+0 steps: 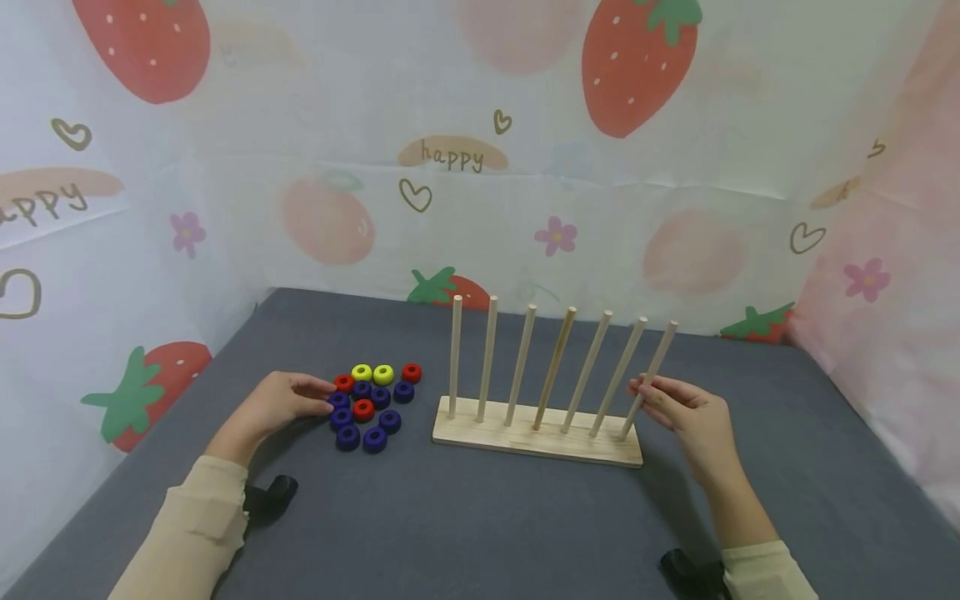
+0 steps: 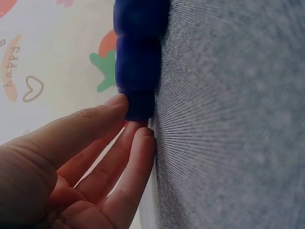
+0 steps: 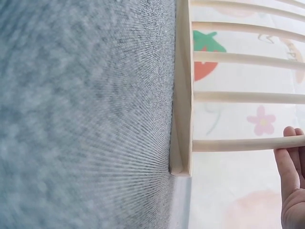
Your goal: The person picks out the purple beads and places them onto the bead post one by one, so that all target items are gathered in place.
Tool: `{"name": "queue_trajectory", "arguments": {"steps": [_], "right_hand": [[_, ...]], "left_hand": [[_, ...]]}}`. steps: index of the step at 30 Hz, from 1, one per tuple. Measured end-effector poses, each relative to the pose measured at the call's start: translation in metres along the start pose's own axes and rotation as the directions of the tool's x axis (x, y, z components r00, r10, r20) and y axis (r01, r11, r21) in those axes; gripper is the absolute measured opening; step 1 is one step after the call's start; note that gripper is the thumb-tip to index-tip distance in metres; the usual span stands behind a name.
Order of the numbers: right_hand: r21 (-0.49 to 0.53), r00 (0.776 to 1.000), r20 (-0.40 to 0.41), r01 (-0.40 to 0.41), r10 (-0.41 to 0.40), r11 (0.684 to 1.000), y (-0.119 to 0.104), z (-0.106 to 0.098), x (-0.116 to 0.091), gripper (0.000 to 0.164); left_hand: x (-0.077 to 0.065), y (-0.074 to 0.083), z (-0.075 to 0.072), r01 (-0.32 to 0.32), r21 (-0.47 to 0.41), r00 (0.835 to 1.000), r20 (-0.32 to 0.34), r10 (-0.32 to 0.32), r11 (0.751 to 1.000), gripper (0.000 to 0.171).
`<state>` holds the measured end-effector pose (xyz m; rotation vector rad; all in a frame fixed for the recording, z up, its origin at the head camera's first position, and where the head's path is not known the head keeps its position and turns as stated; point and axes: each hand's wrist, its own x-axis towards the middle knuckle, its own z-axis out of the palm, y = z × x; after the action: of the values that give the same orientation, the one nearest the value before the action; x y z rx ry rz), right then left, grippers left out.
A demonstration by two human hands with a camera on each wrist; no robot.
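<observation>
Beyond the table, at the far side: a white fabric backdrop (image 1: 322, 125), printed with strawberries, flowers, hearts and the word "happy".
Table: its dark grey cloth top (image 1: 480, 525) lies under the rack and the rings.
Wooden peg rack: its flat base (image 1: 498, 429) rests right of the middle, with seven pegs in one row; no ring is on them.
Right hand (image 1: 693, 421): at the right end of the rack, thumb and fingers grasp the rightmost peg.
Left hand (image 1: 277, 407): at the left edge of the ring group; thumb and fingers seem to pinch one blue ring, which rests on the cloth.
Rightmost peg (image 1: 660, 354): it is held at about the middle of its length. If the right hand pulls it sideways, the rack could slide or tip, because I judge it light; the peg could also loosen in its hole.
Rings: all lie on the table, left of the rack: yellow rings (image 1: 383, 381) at the far side, red rings (image 1: 411, 378) mixed between, other blue rings (image 1: 374, 446) mostly nearer.
Pinched blue ring (image 1: 340, 402): its neighbours stand very close, so a careless pull could drag them, and a grip only on the smooth edge could let it slip and roll away.
</observation>
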<state>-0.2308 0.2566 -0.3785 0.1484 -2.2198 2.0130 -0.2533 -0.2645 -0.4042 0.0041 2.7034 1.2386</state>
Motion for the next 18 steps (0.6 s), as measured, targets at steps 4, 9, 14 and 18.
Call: {"name": "queue_trajectory", "arguments": {"steps": [4,9,14,18], "right_hand": [[0.002,1.0,0.008,-0.004,0.004,1.0,-0.0005,-0.0014,0.0001,0.033],[-0.019,1.0,-0.004,-0.018,0.018,1.0,-0.0009,-0.0011,-0.0007,0.036],[-0.031,1.0,-0.005,-0.02,0.02,0.999,-0.0018,-0.0007,-0.0009,0.037],[-0.03,1.0,-0.004,-0.019,0.019,0.999,-0.0015,-0.0005,0.0,0.037]], "left_hand": [[0.0006,0.0016,0.0004,0.008,0.002,1.0,0.008,-0.008,1.0,0.045],[0.0053,0.0033,0.0008,0.012,0.002,1.0,0.024,-0.012,1.0,0.045],[0.0067,0.0055,-0.0003,0.016,-0.007,0.999,0.035,-0.016,1.0,0.044],[0.0072,0.0068,-0.0007,0.031,-0.013,0.999,0.026,-0.03,0.999,0.043]]}}
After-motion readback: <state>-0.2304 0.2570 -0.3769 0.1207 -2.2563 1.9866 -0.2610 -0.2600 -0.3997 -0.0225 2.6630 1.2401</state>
